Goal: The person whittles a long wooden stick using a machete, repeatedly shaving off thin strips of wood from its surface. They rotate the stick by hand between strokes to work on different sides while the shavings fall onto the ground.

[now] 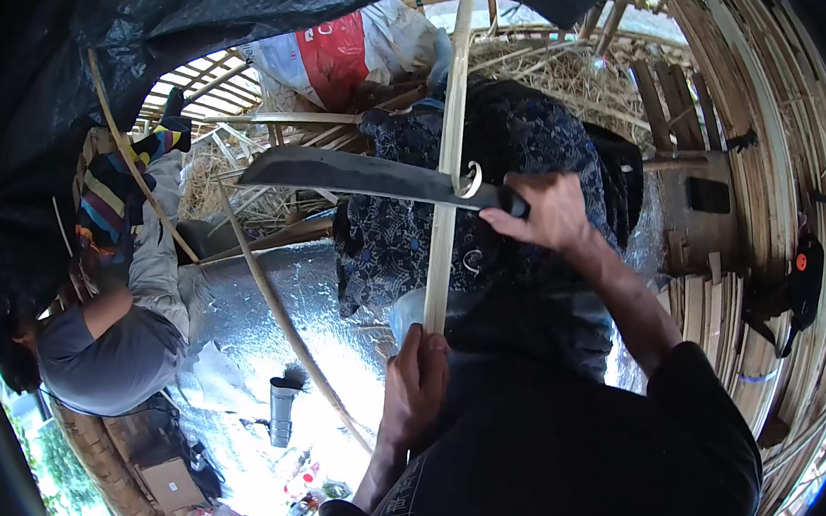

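Observation:
My right hand (547, 211) is wrapped round the dark handle of a large machete (358, 175), whose broad blade points left. The blade lies across a long pale bamboo strip (443, 246), and a curled shaving (470, 181) stands at the edge where they meet. Low on the strip, my left hand (417, 379) grips its near end with the fingers closed. The strip runs up and away over a dark patterned cloth (383, 246) on my lap, and its far end reaches the top of the view.
Another person (115, 349) sits at the left, by a thin pole (287, 326). Bundled bamboo strips (761, 114) line the right side. A red and white sack (332, 61) and loose straw (534, 74) lie ahead. A dark cup-like container (282, 414) and a cardboard box (171, 486) are at lower left.

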Demonstrator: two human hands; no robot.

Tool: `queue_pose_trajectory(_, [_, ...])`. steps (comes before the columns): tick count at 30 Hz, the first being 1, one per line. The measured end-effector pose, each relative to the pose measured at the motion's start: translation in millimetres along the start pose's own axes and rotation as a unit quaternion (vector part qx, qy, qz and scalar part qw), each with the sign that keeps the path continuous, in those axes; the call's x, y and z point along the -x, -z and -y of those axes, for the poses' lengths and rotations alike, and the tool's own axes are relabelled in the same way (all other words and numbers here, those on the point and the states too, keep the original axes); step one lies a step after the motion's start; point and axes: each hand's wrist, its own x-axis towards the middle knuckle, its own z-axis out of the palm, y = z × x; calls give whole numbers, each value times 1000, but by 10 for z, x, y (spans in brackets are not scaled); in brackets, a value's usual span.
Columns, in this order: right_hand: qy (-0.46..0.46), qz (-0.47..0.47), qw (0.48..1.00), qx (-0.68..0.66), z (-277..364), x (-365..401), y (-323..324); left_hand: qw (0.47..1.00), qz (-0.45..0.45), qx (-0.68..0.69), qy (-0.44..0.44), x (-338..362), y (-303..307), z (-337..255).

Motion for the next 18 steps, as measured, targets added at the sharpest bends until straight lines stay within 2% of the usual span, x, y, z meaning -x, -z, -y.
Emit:
queue_pose_trajectory(2, [-27,14,999,23,159,-10,-36,999,-11,-25,-19,-160,14,35])
queue_pose_trajectory(3, [-3,-1,1000,13,259,15,-23,1000,19,-4,23,-232,76,-13])
queue_pose_trajectory(4, [58,5,998,-9,320,65,-27,997,45,16,66,-270,111,-63])
queue_pose_trajectory(5, [123,5,992,-30,346,79,-29,997,43,16,65,-290,112,-78])
queue_pose_trajectory(6, [172,-29,984,-34,373,76,7,994,43,41,88,-307,115,-88])
queue_pose_trajectory(8, [133,-38,990,-1,149,-56,122,990,50,63,113,-278,161,-202])
queue_pose_trajectory(9, [95,-45,994,36,-23,-125,163,974,50,125,184,-222,205,-345])
queue_pose_trajectory(10, [17,-75,997,15,-219,-141,33,949,47,186,252,-174,223,-417])
queue_pose_trajectory(11, [17,-40,999,27,-224,-142,41,948,48,189,251,-71,166,-303])
queue_pose_trajectory(12, [5,-45,999,29,-152,-115,12,991,20,85,100,14,53,-61])
queue_pose_trajectory(13, [-6,-57,998,32,-62,-102,-33,998,-11,-27,-58,-17,-34,107])
queue_pose_trajectory(15, [6,-59,998,10,106,-2,-89,999,-38,-6,-37,-51,-78,130])
queue_pose_trajectory(17, [140,-12,990,-30,230,54,-27,997,-76,13,-19,-205,-52,31])
queue_pose_trajectory(18, [196,-35,980,-6,281,33,56,997,-44,55,23,-257,45,-109])
